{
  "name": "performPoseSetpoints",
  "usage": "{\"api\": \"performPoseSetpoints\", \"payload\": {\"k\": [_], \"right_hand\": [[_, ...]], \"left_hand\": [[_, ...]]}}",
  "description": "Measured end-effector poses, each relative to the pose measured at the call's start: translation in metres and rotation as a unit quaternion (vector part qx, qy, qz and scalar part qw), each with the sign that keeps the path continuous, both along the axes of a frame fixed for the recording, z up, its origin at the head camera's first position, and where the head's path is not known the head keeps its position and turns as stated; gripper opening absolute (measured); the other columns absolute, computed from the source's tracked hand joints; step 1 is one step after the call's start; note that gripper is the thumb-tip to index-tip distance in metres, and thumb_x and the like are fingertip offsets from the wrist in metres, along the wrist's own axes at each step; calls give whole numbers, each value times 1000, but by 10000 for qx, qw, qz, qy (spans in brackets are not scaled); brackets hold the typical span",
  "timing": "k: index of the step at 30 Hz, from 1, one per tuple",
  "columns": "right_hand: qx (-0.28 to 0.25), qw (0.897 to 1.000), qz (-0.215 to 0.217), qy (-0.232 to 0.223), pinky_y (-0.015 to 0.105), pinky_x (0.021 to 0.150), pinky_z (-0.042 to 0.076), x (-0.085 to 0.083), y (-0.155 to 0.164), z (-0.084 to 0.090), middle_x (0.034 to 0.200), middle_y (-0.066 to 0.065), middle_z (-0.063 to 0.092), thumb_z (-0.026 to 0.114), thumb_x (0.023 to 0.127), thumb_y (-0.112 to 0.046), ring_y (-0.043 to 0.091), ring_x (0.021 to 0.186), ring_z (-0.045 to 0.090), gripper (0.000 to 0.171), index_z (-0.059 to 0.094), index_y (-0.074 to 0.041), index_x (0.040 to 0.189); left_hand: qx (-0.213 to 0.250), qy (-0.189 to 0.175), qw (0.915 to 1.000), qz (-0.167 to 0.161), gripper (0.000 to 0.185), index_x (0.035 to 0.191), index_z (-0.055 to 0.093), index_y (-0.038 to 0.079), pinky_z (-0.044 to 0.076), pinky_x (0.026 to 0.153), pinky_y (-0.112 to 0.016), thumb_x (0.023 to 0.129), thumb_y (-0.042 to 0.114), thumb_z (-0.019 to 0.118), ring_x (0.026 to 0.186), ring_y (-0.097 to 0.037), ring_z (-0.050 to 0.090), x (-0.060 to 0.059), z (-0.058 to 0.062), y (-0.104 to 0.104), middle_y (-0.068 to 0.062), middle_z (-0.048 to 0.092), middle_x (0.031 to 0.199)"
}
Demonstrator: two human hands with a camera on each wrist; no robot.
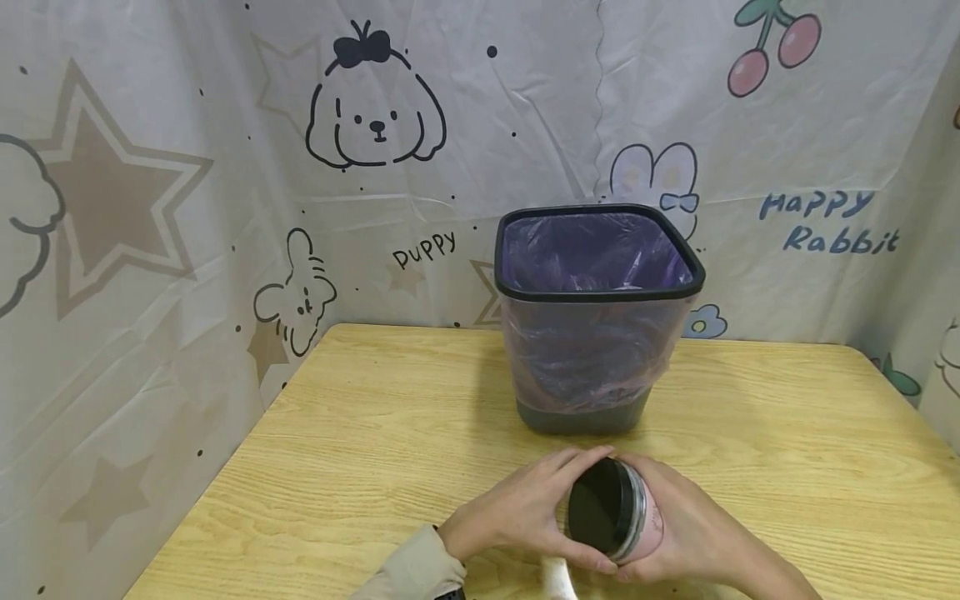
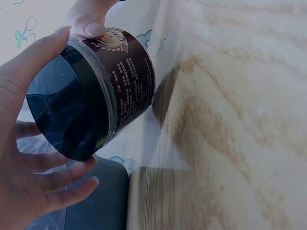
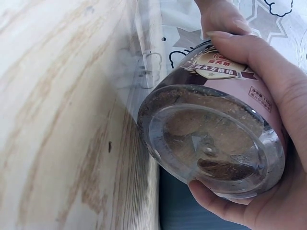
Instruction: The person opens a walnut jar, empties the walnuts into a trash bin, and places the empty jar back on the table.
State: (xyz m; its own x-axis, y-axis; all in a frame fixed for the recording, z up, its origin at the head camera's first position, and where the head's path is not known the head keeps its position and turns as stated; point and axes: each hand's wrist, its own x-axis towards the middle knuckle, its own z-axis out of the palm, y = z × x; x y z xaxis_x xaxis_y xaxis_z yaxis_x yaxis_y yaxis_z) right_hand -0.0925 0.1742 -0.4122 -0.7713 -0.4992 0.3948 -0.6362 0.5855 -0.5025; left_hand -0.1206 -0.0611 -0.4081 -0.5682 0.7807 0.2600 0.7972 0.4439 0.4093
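Both hands hold a clear plastic jar [image 1: 649, 527] low over the near part of the table, tilted on its side. Its black lid [image 1: 598, 505] faces left, with the left hand [image 1: 513, 510] curled round the rim. Around the jar's body wraps the right hand [image 1: 693, 523], thumb across the label. A pink and dark brown label [image 2: 129, 76] with printed text circles the jar. Through the clear base [image 3: 206, 139], brown crumbs and residue show inside in the right wrist view. The lid sits on the jar's mouth.
Beyond the hands stands a grey trash bin [image 1: 581, 421] with a black rim and a purple liner bag [image 1: 592, 250]. It rests on a wood-grain table [image 1: 360, 417]. A printed curtain [image 1: 465, 108] hangs behind and at the sides.
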Motion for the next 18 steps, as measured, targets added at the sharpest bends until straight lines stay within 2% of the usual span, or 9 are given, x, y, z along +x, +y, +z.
{"api": "performPoseSetpoints", "payload": {"k": [6, 10, 14, 18], "right_hand": [[-22, 10000, -52, 78, 27, 72, 52, 0, 0, -1, 112, -16, 57, 92, 46, -53, 2, 89, 56, 100, 50, -17, 129], [-15, 10000, -61, 36, 28, 73, 53, 0, 1, -1, 113, -14, 57, 92, 47, -55, 2, 91, 56, 100, 50, -17, 129], [34, 9999, -112, 16, 29, 75, 53, 1, 1, -1, 117, -13, 57, 90, 47, -59, 4, 95, 56, 104, 49, -17, 133], [91, 9998, -160, 34, 30, 76, 53, 0, 2, -1, 118, -13, 57, 89, 47, -61, 4, 95, 57, 106, 48, -17, 134]], "left_hand": [[-26, -161, 9999, 32, 108, 155, 14, 26, 43, 99, -26, 73, 59, 76, 126, -12, 47, -1, 0, 0, 2, 43, 145], [-107, 109, 9998, -100, 117, 156, 10, 24, 41, 102, -25, 69, 59, 79, 129, -12, 44, -3, -1, 0, 1, 39, 147], [-50, 585, 9975, -399, 119, 156, 10, 19, 33, 108, -24, 69, 55, 81, 135, -12, 35, -4, -1, 1, -2, 31, 150], [134, 507, 9965, -654, 111, 155, 13, 17, 32, 108, -23, 73, 48, 81, 135, -12, 34, -4, 0, 2, -3, 27, 151]]}}
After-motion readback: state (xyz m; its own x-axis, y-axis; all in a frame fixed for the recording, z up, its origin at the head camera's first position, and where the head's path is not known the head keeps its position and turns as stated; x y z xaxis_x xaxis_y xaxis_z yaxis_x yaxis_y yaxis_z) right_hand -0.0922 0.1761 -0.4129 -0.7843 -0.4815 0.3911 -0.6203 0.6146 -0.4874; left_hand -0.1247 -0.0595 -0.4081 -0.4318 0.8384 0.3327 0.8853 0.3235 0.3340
